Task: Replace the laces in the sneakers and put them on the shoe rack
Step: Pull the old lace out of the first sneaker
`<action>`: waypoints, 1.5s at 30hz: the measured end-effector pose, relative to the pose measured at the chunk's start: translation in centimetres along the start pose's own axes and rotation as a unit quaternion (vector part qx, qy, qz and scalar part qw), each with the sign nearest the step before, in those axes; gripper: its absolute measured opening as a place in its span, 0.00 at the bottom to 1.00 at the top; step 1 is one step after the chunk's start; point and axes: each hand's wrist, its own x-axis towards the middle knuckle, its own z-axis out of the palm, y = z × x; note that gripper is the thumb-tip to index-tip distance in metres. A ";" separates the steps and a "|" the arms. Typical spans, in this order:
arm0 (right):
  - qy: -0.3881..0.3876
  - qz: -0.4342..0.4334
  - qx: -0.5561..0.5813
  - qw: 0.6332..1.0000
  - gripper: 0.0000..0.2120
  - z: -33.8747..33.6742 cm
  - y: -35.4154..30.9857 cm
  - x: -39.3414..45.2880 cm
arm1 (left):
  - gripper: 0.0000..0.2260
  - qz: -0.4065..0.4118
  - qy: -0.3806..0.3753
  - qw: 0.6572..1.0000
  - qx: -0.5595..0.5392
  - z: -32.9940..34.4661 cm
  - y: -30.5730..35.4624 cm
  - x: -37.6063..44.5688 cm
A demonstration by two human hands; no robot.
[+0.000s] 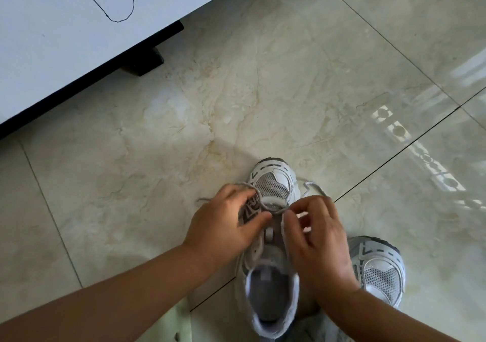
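Note:
A white and grey sneaker (272,184) stands on the tiled floor with its toe pointing away from me. A grey lace (313,185) crosses its lowest eyelets and trails out on both sides. My left hand (226,223) pinches the lace on the shoe's left side. On the shoe's right side my right hand (318,234) pinches the other end of the lace, its fingers curled. The second sneaker (381,270) stands at the lower right, partly hidden behind my right wrist.
A white cabinet or table (52,39) with a dark base fills the upper left, with a thin black cord (123,5) lying on top. Glossy marble floor tiles (289,78) stretch ahead and to the right. A pale green cloth (181,326) shows at the bottom edge.

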 end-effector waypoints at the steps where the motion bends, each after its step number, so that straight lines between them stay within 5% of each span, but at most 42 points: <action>1: 0.000 0.010 0.003 1.000 0.03 -0.2 0.3 0.4 | 0.29 -0.007 -0.019 1.000 0.011 0.0 0.3 -0.1; 5: -0.006 -0.051 -0.083 0.995 0.02 -0.5 0.7 1.9 | 0.30 -0.003 -0.066 0.996 0.055 0.2 1.6 -0.4; 11: -0.114 -0.108 -0.248 0.956 0.04 -0.1 0.6 2.9 | 0.13 -0.040 -0.042 0.998 0.038 0.1 1.9 -0.3; 19: -0.059 -0.108 -0.269 0.955 0.10 -1.7 2.3 2.7 | 0.04 0.029 -0.062 0.993 0.095 -0.2 2.2 0.1; 23: -0.001 -0.021 -0.288 0.957 0.09 -4.5 4.1 4.3 | 0.05 0.056 -0.055 0.990 0.119 -0.4 1.3 0.2; 27: -0.012 -0.037 -0.283 0.958 0.10 -4.8 4.5 4.1 | 0.02 0.079 -0.029 0.992 0.091 -0.4 0.5 -0.2; 30: -0.021 -0.044 -0.248 0.968 0.07 -4.3 4.2 3.7 | 0.10 0.042 -0.018 0.997 0.059 -0.4 0.3 -0.2; 35: -0.096 -0.200 -0.171 0.960 0.06 -3.9 3.3 3.0 | 0.12 0.071 0.007 0.995 0.068 0.1 1.1 -0.4; 38: -0.152 -0.227 -0.203 0.940 0.07 -4.0 3.8 2.4 | 0.16 0.115 0.016 0.990 0.079 1.0 1.9 -1.3; 45: -0.147 -0.291 -0.262 0.909 0.04 -3.9 3.9 1.6 | 0.12 0.120 0.038 0.984 0.125 2.6 1.4 -1.6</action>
